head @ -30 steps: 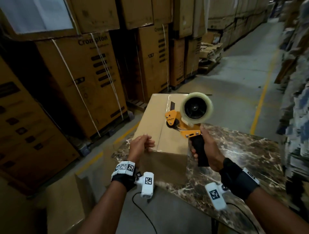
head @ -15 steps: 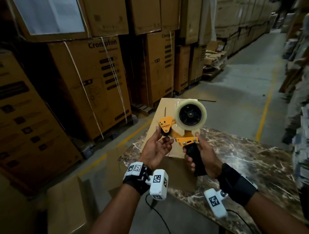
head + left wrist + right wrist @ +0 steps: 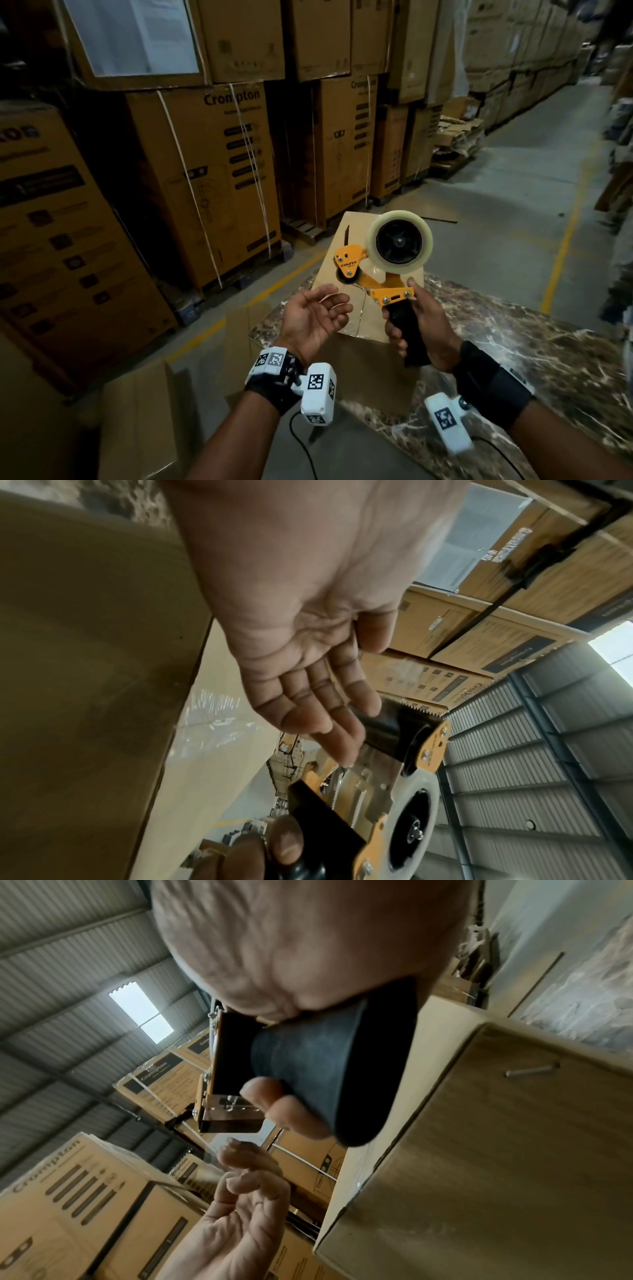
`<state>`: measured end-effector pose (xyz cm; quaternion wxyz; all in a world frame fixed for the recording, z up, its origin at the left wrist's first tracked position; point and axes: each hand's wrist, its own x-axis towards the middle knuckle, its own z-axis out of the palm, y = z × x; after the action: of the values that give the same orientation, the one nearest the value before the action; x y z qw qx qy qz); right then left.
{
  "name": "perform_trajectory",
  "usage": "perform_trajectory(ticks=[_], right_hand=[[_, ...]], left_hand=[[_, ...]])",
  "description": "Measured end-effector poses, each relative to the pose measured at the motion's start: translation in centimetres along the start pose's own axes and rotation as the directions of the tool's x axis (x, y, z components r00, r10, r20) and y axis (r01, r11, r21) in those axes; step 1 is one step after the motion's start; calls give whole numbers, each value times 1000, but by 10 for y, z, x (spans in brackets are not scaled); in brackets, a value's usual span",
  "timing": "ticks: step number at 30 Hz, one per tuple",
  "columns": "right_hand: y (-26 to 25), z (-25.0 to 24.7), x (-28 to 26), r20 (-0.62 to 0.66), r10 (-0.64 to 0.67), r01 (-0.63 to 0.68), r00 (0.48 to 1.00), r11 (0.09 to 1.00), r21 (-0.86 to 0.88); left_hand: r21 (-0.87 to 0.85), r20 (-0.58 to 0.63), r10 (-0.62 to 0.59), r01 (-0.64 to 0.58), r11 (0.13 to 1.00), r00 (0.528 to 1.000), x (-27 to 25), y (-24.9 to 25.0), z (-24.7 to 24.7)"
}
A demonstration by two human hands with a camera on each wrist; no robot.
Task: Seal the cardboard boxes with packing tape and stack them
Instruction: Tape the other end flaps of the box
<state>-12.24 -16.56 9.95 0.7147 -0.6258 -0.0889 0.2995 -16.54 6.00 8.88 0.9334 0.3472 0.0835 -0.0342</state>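
Right hand [image 3: 423,329] wrapped tight round the black handle of the tape dispenser [image 3: 383,270], thumb up along the orange frame, roll at 12 o'clock and roller nose pointing to 9 o'clock. Left hand [image 3: 313,320] palm up and slack, fingers spread and holding nothing, fingertips [image 3: 337,746] just under the nose, near the serrated blade; whether a free tape end lies across them, cannot tell, though something thin and shiny shows there from the right wrist view. Cardboard box [image 3: 346,301] standing on the marble-patterned counter [image 3: 513,342] directly behind both hands, at 12 o'clock from them, its top seam already glossy with tape along part of its run. Probably freeing or checking the tape end before the next strip. To do it well: pinch the loose end at its edge, well away from the blade teeth; draw out a short tab; lay that tab over the near wall of the box before running the roller along the seam towards 12 o'clock; press firmly so the flaps meet flat; tilt the blade down to cut cleanly past the far edge. Right wrist slightly cocked, dispenser raised clear of the box; left forearm coming in from 7 o'clock, wrist rolled outward.
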Motion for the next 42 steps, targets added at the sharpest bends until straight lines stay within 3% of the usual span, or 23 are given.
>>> perform_trajectory(ticks=[8, 12, 17, 21, 27, 31, 33, 37, 42], right_hand=[[-2, 2, 7, -31, -87, 82, 996, 989, -121], [-2, 1, 9, -7, -64, 62, 998, 980, -188], [-1, 3, 11, 65, -78, 92, 995, 959, -268], [-3, 5, 13, 56, -89, 102, 994, 937, -335], [-7, 3, 13, 75, -57, 83, 996, 905, -418], [-2, -11, 14, 30, -31, 41, 999, 882, -470], [0, -23, 12, 17, -40, 43, 999, 859, -510], [2, -34, 12, 41, -38, 55, 998, 803, -594], [-6, -33, 14, 72, -62, 93, 995, 786, -611]], left_hand=[[276, -119, 61, -26, 961, 991, -3, 18, -21], [395, -166, 74, -3, 919, 983, -4, 27, -30], [544, -288, 179, 7, 839, 941, -2, 36, -28], [655, -299, 293, -28, 755, 908, -3, 43, -24], [738, -340, 310, 47, 673, 888, 3, 51, -36], [779, -389, 367, 89, 621, 845, 1, 62, -70], [817, -385, 403, 102, 568, 830, -2, 66, -88], [861, -318, 422, 72, 504, 849, -2, 56, -97], [891, -292, 486, 49, 452, 824, 7, 43, -96]])
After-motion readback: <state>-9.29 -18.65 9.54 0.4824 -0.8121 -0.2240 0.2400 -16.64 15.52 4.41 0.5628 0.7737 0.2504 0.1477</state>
